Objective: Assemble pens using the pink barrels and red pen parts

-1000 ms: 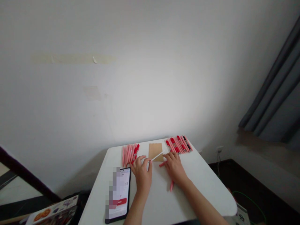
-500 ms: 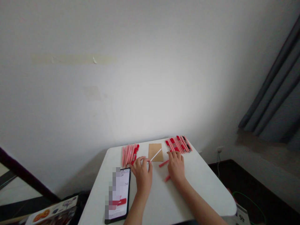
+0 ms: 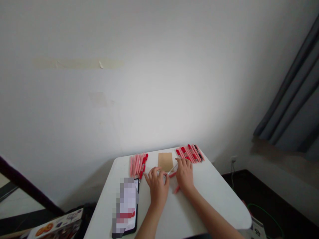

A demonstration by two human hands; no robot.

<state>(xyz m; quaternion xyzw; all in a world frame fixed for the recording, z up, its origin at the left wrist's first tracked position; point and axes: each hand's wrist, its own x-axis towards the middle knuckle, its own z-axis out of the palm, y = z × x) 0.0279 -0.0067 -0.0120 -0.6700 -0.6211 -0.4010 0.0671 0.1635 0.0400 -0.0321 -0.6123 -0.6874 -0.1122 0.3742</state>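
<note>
On the white counter (image 3: 214, 202) two rows of pens, left row (image 3: 138, 163) and right row (image 3: 190, 153), flank a brown card (image 3: 165, 161) (which batch is finished, I cannot tell). One pen looks unfinished: the left hand (image 3: 157, 186) pinches a thin refill (image 3: 171, 170) just before the card. The right hand (image 3: 185, 175) lies palm-down at its other end, grip unclear, with a loose red piece (image 3: 176, 189) beside it.

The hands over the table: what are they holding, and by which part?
The left hand pinches a white rod by its near end; the right hand meets its far end, grip unclear.
</note>
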